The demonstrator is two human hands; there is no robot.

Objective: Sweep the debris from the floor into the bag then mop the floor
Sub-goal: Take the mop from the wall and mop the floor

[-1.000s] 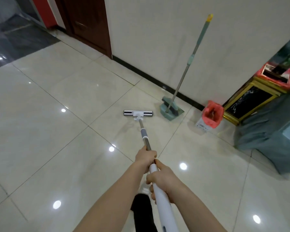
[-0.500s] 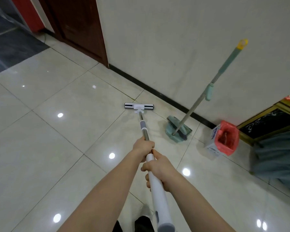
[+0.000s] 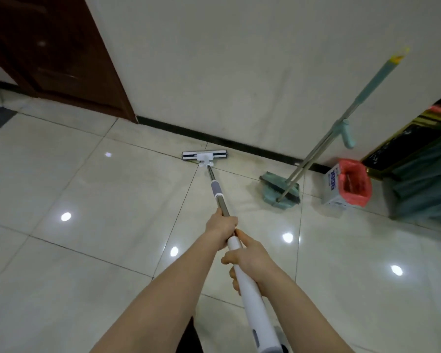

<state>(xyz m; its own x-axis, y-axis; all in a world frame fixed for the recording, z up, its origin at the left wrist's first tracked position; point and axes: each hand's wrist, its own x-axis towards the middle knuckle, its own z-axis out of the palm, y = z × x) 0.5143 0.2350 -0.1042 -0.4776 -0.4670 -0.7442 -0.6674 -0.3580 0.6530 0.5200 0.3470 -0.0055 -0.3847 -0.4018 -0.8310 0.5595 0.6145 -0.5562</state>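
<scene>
I hold a flat mop whose white and black head (image 3: 204, 155) lies on the cream floor tiles (image 3: 99, 200), close to the black skirting of the wall. My left hand (image 3: 221, 227) grips the metal part of the mop pole (image 3: 217, 192), further down the pole. My right hand (image 3: 250, 261) grips the white upper section just behind it. A green broom and dustpan (image 3: 280, 193) lean against the wall to the right. Beside them stands a small box lined with a red bag (image 3: 351, 186).
A dark wooden door (image 3: 56, 59) is at the back left. A gold-framed bin (image 3: 402, 149) and a dark grey-green cloth-covered object (image 3: 425, 189) stand at the right edge. Ceiling lights reflect on the glossy tiles.
The mop head has moved forward across the tiles toward the wall. My view has moved closer to the wall, so the broom and red-bag box now sit further right.
</scene>
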